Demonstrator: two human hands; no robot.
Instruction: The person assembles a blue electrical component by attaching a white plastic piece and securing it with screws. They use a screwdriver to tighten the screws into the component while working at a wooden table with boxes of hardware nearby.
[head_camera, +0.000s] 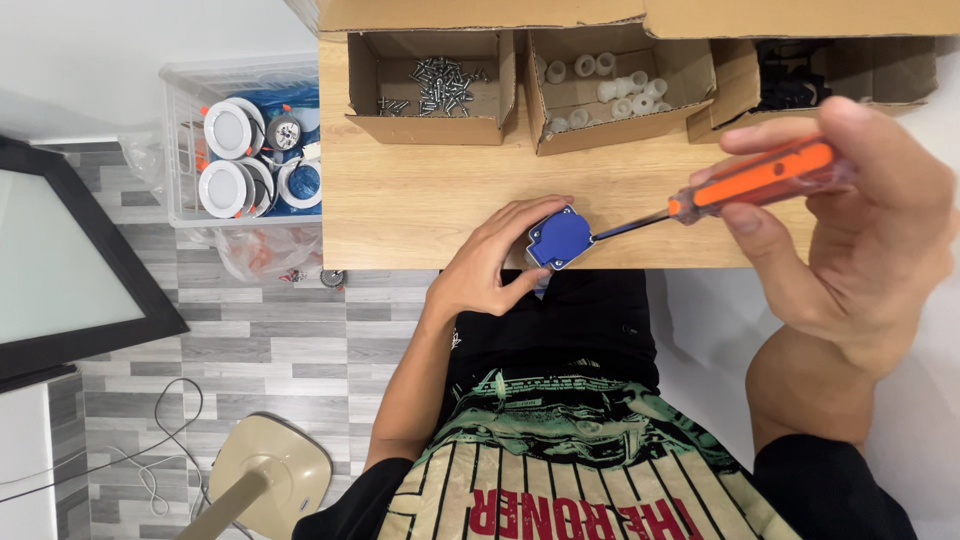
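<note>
**Screwdriver tip meets a small blue part at the table edge**

The left hand (492, 262) clasps a small blue part (559, 239) with a pale rim, fingers curled over its top and thumb pressed beneath, so the grip is closed firmly on it. The part sits at the near edge of the wooden table (420, 200), just above the person's lap. The right hand (860, 225) is wrapped around the orange handle of a screwdriver (745, 183), thumb and fingers pinched together on it; the dark shaft slants down to the left and its tip touches the right side of the blue part.

Along the far side of the table stand three open cardboard boxes: one with metal screws (432, 83), a middle one with white plastic sleeves (612, 88), and a third with black parts (790, 75) (too shadowed to tell what they are). A larger cardboard flap overhangs them from above.

To the left of the table, on the grey plank floor, a clear plastic crate (240, 140) holds round white downlight fittings. Farther left leans a black-framed panel (70, 260), and near the bottom lies the beige base of a stand (270, 470) beside a thin cable.
</note>
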